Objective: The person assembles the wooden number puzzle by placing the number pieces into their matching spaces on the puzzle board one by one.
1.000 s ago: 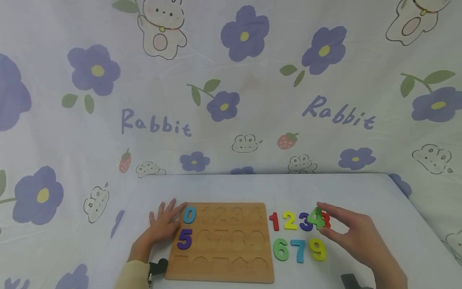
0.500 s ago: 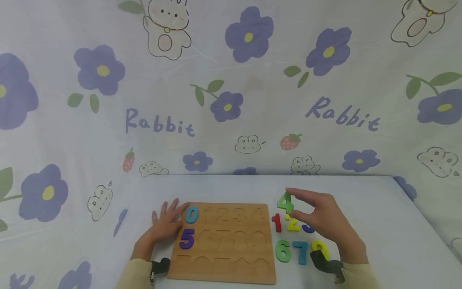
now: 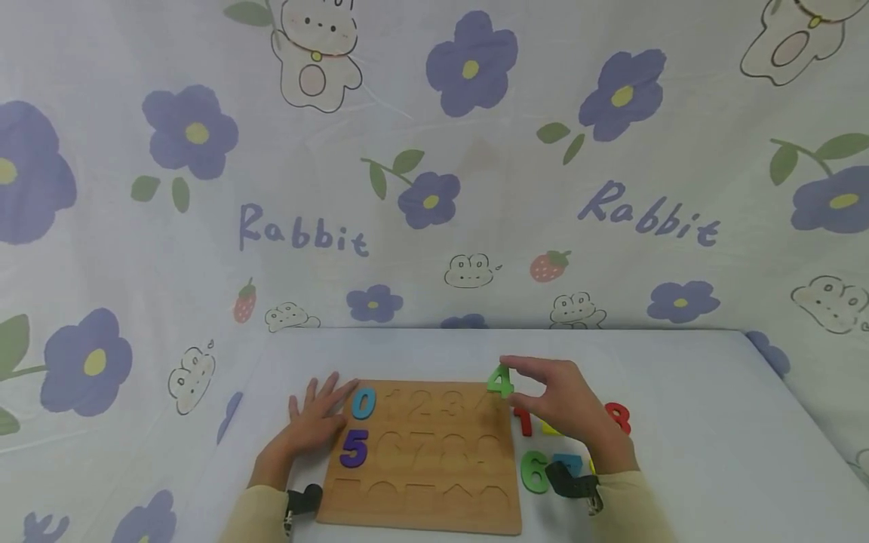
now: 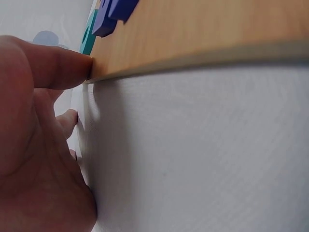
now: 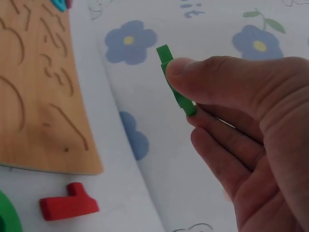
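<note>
My right hand point(image 3: 566, 396) pinches a green number 4 point(image 3: 500, 381) between thumb and fingers, held over the far right corner of the wooden number board point(image 3: 421, 516). In the right wrist view the green 4 point(image 5: 175, 82) appears edge-on, raised above the table. At the board's left edge my left hand point(image 3: 312, 422) rests with its fingers spread, and the thumb point(image 4: 67, 65) touches the edge in the left wrist view. A blue 0 point(image 3: 363, 403) and a purple 5 point(image 3: 354, 449) sit in the board's left column. The other visible recesses are bare.
Right of the board lie a red 1 point(image 3: 523, 421), a green 6 point(image 3: 535, 473) and a red 8 point(image 3: 618, 418). A blue 7 point(image 3: 567, 463) and a yellow piece point(image 3: 552, 427) are partly covered by the right hand and arm. A patterned cloth point(image 3: 407, 249) hangs behind the table.
The right hand has carried the green 4 leftward from above the loose numbers to the board's far right corner. The red 8 is uncovered again. My left hand stays at the board's edge.
</note>
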Motion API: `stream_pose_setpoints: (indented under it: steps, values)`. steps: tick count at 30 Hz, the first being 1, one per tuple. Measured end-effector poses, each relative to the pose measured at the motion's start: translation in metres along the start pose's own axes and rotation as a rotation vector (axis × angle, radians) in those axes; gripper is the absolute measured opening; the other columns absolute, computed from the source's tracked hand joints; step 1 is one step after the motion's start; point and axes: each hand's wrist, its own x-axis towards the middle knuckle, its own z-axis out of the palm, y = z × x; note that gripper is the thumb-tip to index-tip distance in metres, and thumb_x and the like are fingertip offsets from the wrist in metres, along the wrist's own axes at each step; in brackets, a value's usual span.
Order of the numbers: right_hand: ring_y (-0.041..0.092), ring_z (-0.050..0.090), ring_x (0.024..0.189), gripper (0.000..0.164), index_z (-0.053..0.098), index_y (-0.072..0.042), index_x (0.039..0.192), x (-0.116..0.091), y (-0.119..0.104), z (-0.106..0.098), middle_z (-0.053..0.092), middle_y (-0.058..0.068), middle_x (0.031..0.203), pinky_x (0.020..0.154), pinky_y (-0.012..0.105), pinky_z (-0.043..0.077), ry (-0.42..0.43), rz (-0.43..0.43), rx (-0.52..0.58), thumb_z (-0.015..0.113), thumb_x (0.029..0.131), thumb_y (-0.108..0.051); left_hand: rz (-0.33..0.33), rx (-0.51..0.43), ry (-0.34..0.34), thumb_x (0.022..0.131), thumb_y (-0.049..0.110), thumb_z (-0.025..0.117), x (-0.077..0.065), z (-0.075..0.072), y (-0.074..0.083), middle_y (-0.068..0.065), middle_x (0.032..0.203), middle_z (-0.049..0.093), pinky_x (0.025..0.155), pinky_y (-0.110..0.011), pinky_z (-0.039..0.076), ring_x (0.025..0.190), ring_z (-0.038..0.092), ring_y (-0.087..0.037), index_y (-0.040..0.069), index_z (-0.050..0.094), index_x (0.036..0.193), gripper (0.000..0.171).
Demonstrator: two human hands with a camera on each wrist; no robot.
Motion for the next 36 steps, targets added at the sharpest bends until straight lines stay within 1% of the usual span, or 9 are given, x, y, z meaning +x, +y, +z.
stream_pose_setpoints:
  steps: [11, 12, 14, 16, 18, 19, 23, 30, 36]
  values:
    - [0.036, 0.067, 0.14, 0.053, 0.073, -0.016, 0.145, 0.008, 0.017, 0.033, 0.073, 0.006, 0.147, 0.112, 0.058, 0.057, -0.061, 0.036, -0.017, 0.085, 0.093, -0.014, 0.005, -0.011, 0.009, 0.098, 0.015, 0.053, -0.003, -0.002, 0.005, -0.023, 0.183, 0.013, 0.121, -0.083, -0.021, 0.166, -0.01, -0.058, 0.024, 0.044, 0.17, 0.072]
    - [0.034, 0.069, 0.137, 0.053, 0.073, -0.016, 0.145, 0.008, 0.019, 0.036, 0.073, 0.005, 0.147, 0.109, 0.056, 0.059, -0.065, 0.043, -0.019, 0.085, 0.093, -0.014, 0.002, -0.004, 0.01, 0.099, 0.016, 0.053, -0.003, -0.001, 0.005, -0.022, 0.183, 0.013, 0.122, -0.082, -0.021, 0.167, -0.01, -0.057, 0.025, 0.043, 0.17, 0.072]
    - [0.031, 0.078, 0.115, 0.053, 0.073, -0.017, 0.145, 0.008, 0.023, 0.041, 0.074, 0.006, 0.146, 0.094, 0.049, 0.067, -0.086, 0.073, 0.004, 0.085, 0.094, -0.014, 0.003, -0.011, 0.011, 0.098, 0.015, 0.053, -0.004, -0.003, 0.007, -0.024, 0.183, 0.013, 0.121, -0.083, -0.021, 0.166, -0.01, -0.058, 0.024, 0.044, 0.17, 0.072]
    - [0.025, 0.077, 0.096, 0.054, 0.072, -0.017, 0.146, 0.008, 0.026, 0.045, 0.074, 0.006, 0.144, 0.078, 0.042, 0.068, -0.112, 0.105, 0.037, 0.085, 0.094, -0.014, 0.006, -0.026, 0.012, 0.097, 0.014, 0.054, -0.005, -0.004, 0.01, -0.024, 0.183, 0.014, 0.122, -0.083, -0.02, 0.166, -0.009, -0.058, 0.023, 0.045, 0.169, 0.072]
    - [0.02, 0.073, 0.094, 0.054, 0.072, -0.018, 0.146, 0.008, 0.028, 0.049, 0.074, 0.005, 0.142, 0.075, 0.037, 0.067, -0.134, 0.139, 0.062, 0.086, 0.094, -0.015, 0.01, -0.041, 0.013, 0.096, 0.013, 0.055, -0.006, -0.006, 0.012, -0.026, 0.182, 0.015, 0.121, -0.083, -0.021, 0.166, -0.009, -0.059, 0.022, 0.047, 0.168, 0.072]
    - [0.02, 0.074, 0.095, 0.054, 0.072, -0.018, 0.146, 0.008, 0.029, 0.051, 0.075, 0.004, 0.141, 0.076, 0.037, 0.068, -0.144, 0.155, 0.074, 0.086, 0.094, -0.015, 0.012, -0.04, 0.016, 0.096, 0.013, 0.055, -0.007, -0.006, 0.012, -0.026, 0.182, 0.016, 0.121, -0.084, -0.021, 0.166, -0.008, -0.06, 0.022, 0.048, 0.167, 0.072]
    - [0.021, 0.07, 0.123, 0.053, 0.073, -0.018, 0.145, 0.008, 0.031, 0.058, 0.076, 0.001, 0.139, 0.099, 0.044, 0.065, -0.151, 0.164, 0.068, 0.086, 0.094, -0.016, 0.004, -0.015, 0.017, 0.098, 0.015, 0.054, -0.004, -0.002, 0.007, -0.024, 0.183, 0.014, 0.122, -0.083, -0.02, 0.166, -0.009, -0.058, 0.022, 0.045, 0.169, 0.072]
    - [0.019, 0.07, 0.118, 0.055, 0.072, -0.019, 0.146, 0.007, 0.029, 0.065, 0.075, 0.001, 0.142, 0.102, 0.048, 0.063, -0.156, 0.2, 0.029, 0.086, 0.093, -0.015, 0.014, -0.005, 0.03, 0.099, 0.017, 0.055, 0.002, 0.004, -0.003, -0.023, 0.183, 0.014, 0.121, -0.083, -0.021, 0.167, -0.009, -0.057, 0.021, 0.044, 0.169, 0.071]
    - [0.017, 0.068, 0.111, 0.056, 0.071, -0.019, 0.148, 0.008, 0.028, 0.069, 0.075, 0.0, 0.142, 0.104, 0.049, 0.062, -0.166, 0.195, -0.021, 0.086, 0.094, -0.014, 0.016, -0.002, 0.03, 0.099, 0.016, 0.054, 0.003, 0.005, -0.004, -0.023, 0.183, 0.014, 0.121, -0.083, -0.021, 0.166, -0.01, -0.058, 0.021, 0.044, 0.169, 0.071]
